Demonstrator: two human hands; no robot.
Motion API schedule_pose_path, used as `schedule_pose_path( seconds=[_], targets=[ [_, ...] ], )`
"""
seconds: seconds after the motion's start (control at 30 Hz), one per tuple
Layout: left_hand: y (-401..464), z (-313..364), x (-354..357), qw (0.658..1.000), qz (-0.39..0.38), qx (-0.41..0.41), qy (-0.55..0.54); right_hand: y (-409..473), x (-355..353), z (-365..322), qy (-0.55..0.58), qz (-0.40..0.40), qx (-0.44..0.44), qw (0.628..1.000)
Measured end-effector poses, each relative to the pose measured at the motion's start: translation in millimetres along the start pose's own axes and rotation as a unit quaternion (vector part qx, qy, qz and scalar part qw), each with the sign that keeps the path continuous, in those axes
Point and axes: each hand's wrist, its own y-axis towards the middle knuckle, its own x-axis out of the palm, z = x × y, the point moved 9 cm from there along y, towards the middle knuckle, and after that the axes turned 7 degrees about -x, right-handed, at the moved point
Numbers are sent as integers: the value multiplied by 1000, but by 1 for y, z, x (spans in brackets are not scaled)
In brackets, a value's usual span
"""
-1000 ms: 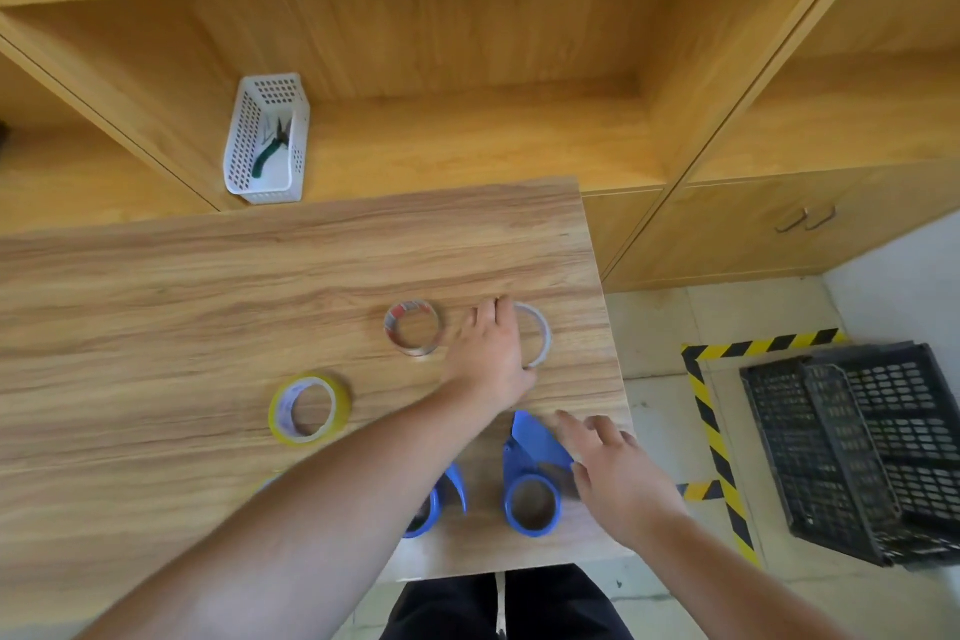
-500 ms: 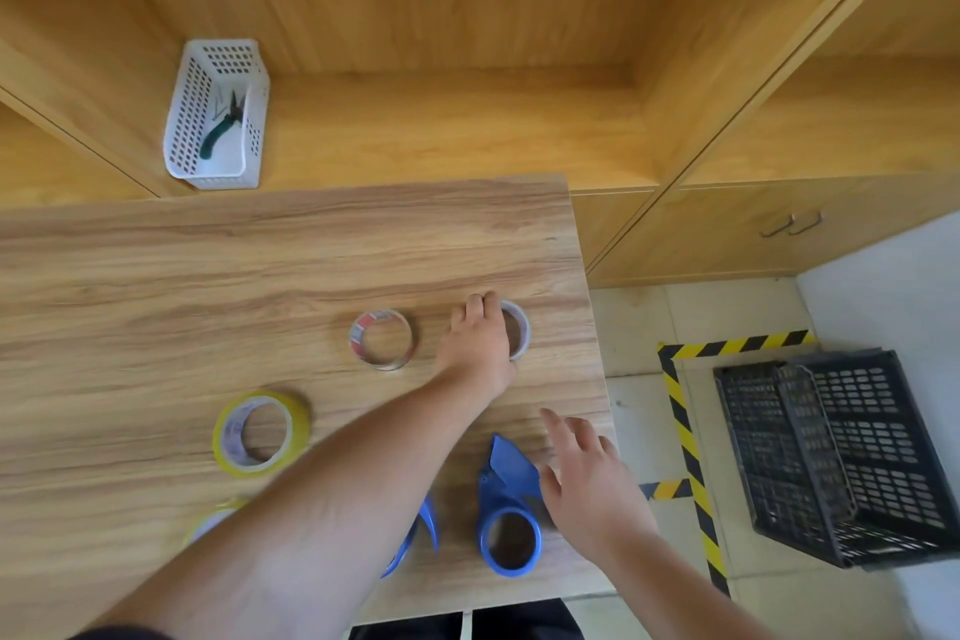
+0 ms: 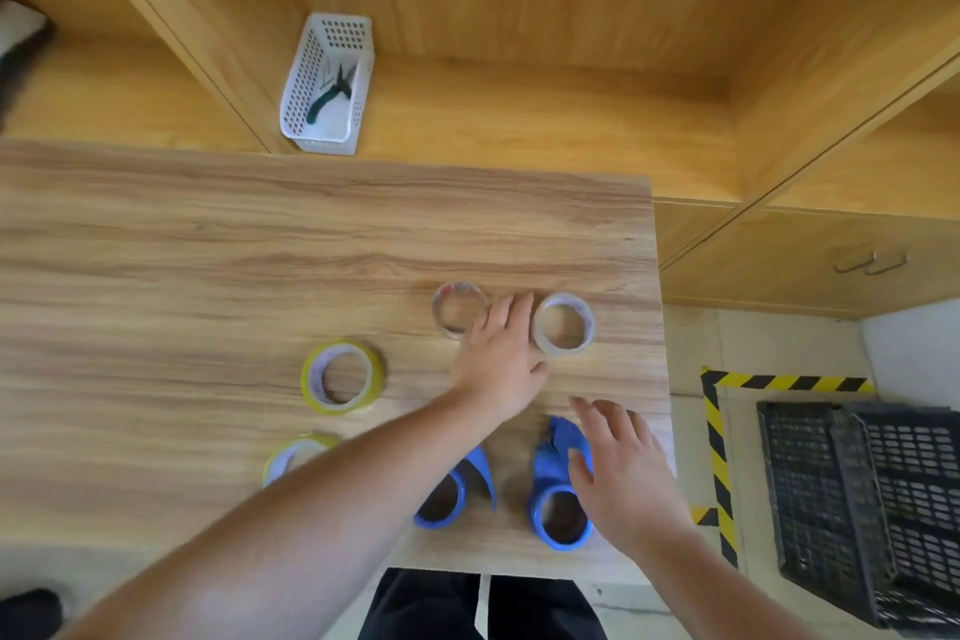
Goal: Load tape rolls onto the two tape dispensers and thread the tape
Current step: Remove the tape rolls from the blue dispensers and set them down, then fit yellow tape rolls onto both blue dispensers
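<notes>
Two blue tape dispensers lie near the table's front edge: the left dispenser and the right dispenser. Two clear tape rolls lie flat further back: one and one to its right. My left hand rests flat between them, fingers spread, thumb against the right clear roll. My right hand hovers with spread fingers over the right dispenser, covering its right side. A yellow roll lies to the left; a second yellow roll is partly hidden by my left forearm.
The wooden table ends at right, just past the rolls. A white basket with pliers stands on the shelf behind. A black crate sits on the floor at right, beside yellow-black floor tape.
My left hand has drawn back slightly from the right clear roll, now uncovered. My right hand has shifted over the right dispenser. The camera has tilted.
</notes>
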Motion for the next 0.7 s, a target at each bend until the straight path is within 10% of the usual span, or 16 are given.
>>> schedule_pose_path(
  seconds=[0.7],
  targets=[
    [-84, -242, -58, 969, -13, -247, 21, 9, 48, -126, -23, -83, -93, 992]
  ],
)
